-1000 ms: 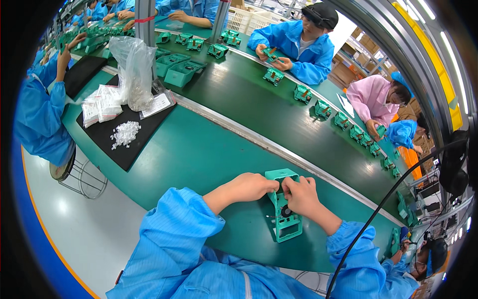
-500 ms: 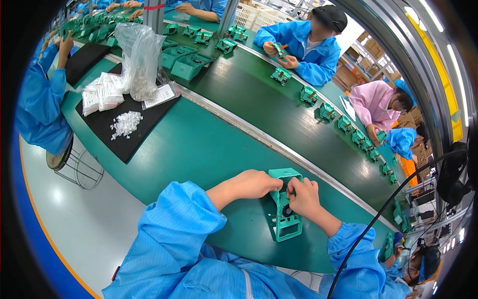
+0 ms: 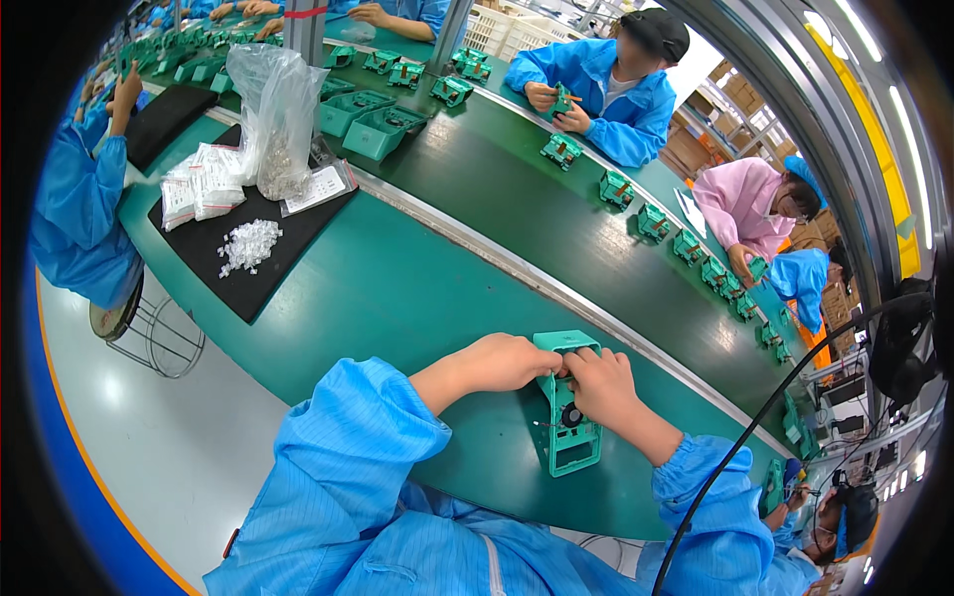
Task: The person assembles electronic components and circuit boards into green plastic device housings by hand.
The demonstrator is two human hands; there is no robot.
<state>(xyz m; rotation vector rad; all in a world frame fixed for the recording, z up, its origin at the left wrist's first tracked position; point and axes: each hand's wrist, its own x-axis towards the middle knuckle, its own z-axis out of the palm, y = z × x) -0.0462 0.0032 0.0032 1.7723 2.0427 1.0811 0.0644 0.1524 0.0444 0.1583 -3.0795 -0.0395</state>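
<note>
A green plastic fixture (image 3: pixel 569 437) with a small black fan-like part set in it lies on the green workbench (image 3: pixel 397 288) in front of me. My left hand (image 3: pixel 507 361) grips its upper left side with fingers curled. My right hand (image 3: pixel 599 382) rests on its upper right, fingers closed against the top of the frame. Both hands meet near the fixture's top, where a small part is hidden under my fingertips. Blue sleeves cover both my forearms.
A black mat (image 3: pixel 248 248) at left carries a pile of small white parts (image 3: pixel 248 244), packets and a clear plastic bag (image 3: pixel 275 119). Green trays (image 3: pixel 383 132) stand behind it. Several green fixtures (image 3: pixel 616 187) ride the dark conveyor belt (image 3: pixel 556 219). Other workers sit opposite and at left.
My hands stay on the green fixture, shifting only slightly at its top. The view has tilted a little, so the bench sits lower in the picture.
</note>
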